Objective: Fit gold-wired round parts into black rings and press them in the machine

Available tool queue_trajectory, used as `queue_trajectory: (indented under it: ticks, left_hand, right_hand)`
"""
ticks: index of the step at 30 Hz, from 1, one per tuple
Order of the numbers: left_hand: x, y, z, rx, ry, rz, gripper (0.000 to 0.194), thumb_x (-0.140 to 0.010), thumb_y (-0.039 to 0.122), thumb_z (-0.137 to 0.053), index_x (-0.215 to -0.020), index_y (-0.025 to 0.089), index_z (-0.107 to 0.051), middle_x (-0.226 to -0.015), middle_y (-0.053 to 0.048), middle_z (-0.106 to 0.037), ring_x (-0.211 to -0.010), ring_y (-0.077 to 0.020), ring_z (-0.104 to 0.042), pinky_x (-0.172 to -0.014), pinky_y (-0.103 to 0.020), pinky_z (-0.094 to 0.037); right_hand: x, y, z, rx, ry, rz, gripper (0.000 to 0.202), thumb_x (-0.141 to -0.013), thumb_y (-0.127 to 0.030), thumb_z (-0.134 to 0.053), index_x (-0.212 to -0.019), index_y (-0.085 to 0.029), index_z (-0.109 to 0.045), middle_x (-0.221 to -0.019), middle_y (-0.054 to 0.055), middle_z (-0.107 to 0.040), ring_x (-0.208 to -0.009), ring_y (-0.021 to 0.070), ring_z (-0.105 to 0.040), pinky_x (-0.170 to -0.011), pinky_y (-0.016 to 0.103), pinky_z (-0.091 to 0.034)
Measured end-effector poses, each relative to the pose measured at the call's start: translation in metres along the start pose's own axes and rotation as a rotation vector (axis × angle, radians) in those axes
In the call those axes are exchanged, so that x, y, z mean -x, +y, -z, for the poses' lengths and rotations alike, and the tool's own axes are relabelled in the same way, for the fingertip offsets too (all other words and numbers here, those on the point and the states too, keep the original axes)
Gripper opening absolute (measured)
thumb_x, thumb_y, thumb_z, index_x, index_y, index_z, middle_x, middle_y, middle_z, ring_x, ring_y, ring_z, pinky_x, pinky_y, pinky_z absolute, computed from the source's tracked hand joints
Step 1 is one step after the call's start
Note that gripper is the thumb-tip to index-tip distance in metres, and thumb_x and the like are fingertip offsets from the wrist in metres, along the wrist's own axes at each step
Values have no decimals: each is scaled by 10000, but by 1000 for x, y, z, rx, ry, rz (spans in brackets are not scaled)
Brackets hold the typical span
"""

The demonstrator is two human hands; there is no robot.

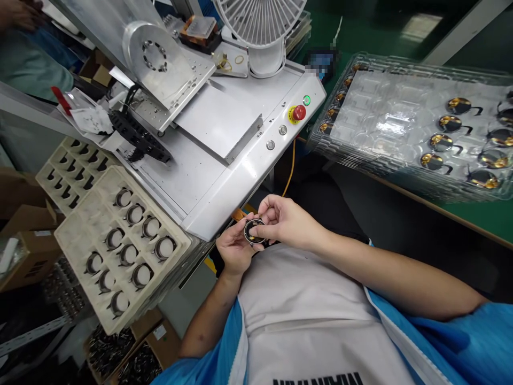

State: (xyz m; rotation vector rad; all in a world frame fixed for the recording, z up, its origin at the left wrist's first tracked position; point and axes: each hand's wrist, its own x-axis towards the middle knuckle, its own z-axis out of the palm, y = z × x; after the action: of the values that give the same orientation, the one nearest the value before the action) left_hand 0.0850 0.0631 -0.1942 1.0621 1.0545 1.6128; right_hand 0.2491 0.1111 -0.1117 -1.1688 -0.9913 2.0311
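A round dark watch case (pixel 247 233) with gold-coloured parts inside is held just in front of my body, near the machine's front edge. My left hand (pixel 234 247) grips its rim from the left, fingers curled around it. From the other side, my right hand (pixel 286 220) presses its thumb into the open face of the case, its other fingers bent at the top edge. Whether those right fingers pinch some small part cannot be made out. An orange object (pixel 239 214) shows just behind the left fingers.
A white machine (pixel 208 214) with a red emergency button (pixel 298 112) stands ahead, a white fan (pixel 262 21) on it. At left, a cream tray (pixel 76 235) holds several watch cases. Stacked clear trays (pixel 372 101) at right carry round gold-and-black parts. Another person (pixel 32 69) is at far left.
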Motion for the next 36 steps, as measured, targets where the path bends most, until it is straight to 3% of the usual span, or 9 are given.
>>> queue_trajectory:
  ticks: [8, 15, 19, 22, 24, 26, 31, 33, 36]
  left_hand:
    - [0, 11, -10, -53, -98, -69, 551, -594, 256, -998, -1102, 349, -803, -1076, -49, -829, -971, -272, -811, -893, -404, -685]
    - [-1, 17, -6, -110, 26, -57, 514, -652, 256, -967, -1137, 279, -797, -1155, -89, -811, -1047, -289, -793, -942, -437, -662]
    - [-9, 25, -7, 4, 113, -20, 447, -759, 346, -905, -1183, 283, -775, -1198, -88, -802, -1120, -285, -768, -991, -426, -635]
    - [-13, 34, -8, 98, 13, 59, 387, -827, 334, -853, -1200, 302, -757, -1235, -84, -781, -1130, -304, -763, -1001, -480, -624]
    - [-13, 39, -8, 107, -92, 115, 389, -834, 275, -844, -1212, 303, -754, -1256, -93, -764, -1062, -299, -787, -903, -438, -666]
    - [-13, 41, -7, 73, -143, 112, 481, -767, 200, -890, -1219, 298, -757, -1233, -98, -774, -974, -262, -808, -797, -343, -682]
    - [-10, 39, -8, -128, -92, -34, 666, -636, 75, -937, -1252, 241, -747, -1173, -124, -804, -1021, -240, -793, -879, -319, -666]
    - [-9, 39, -8, -224, -82, -103, 701, -659, 71, -921, -1311, 223, -711, -1204, -140, -793, -1017, -242, -796, -883, -326, -669]
    - [-8, 38, -8, -342, -84, -185, 795, -681, 84, -914, -1411, 220, -631, -1254, -157, -771, -1019, -247, -798, -871, -322, -674]
  right_hand:
    - [-4, 10, 13, -83, -113, -86, 604, -546, -505, -982, -646, -186, -480, -510, -16, -629, -410, 91, -545, -371, 175, -476]
    - [-16, 9, -4, -105, -95, -14, 629, -536, -550, -979, -663, -185, -483, -508, -20, -624, -398, 94, -534, -361, 190, -484]
    - [-43, -21, 9, 131, -163, 27, 577, -548, -530, -990, -757, -152, -607, -598, 22, -678, -499, 127, -624, -425, 199, -527]
    - [-73, -62, 35, 168, 206, 225, 493, -682, -491, -951, -780, -175, -585, -560, -11, -627, -419, 96, -546, -372, 182, -449]
    - [-92, -88, 52, 136, 459, 302, 438, -789, -442, -895, -754, -196, -535, -506, -32, -569, -361, 85, -476, -347, 188, -407]
    - [-106, -109, 64, 154, 527, 311, 402, -843, -367, -858, -722, -201, -513, -481, -33, -540, -338, 81, -442, -337, 191, -373]
    - [-99, -120, 62, 236, 469, 419, 376, -865, -260, -820, -659, -188, -514, -470, -31, -524, -350, 64, -421, -363, 183, -334]
    - [-81, -108, 52, 256, 423, 452, 370, -860, -321, -823, -681, -189, -527, -485, -26, -543, -367, 70, -434, -382, 190, -339]
    - [-45, -79, 34, 301, 198, 374, 424, -796, -482, -851, -709, -191, -556, -492, -18, -563, -382, 89, -453, -394, 207, -341]
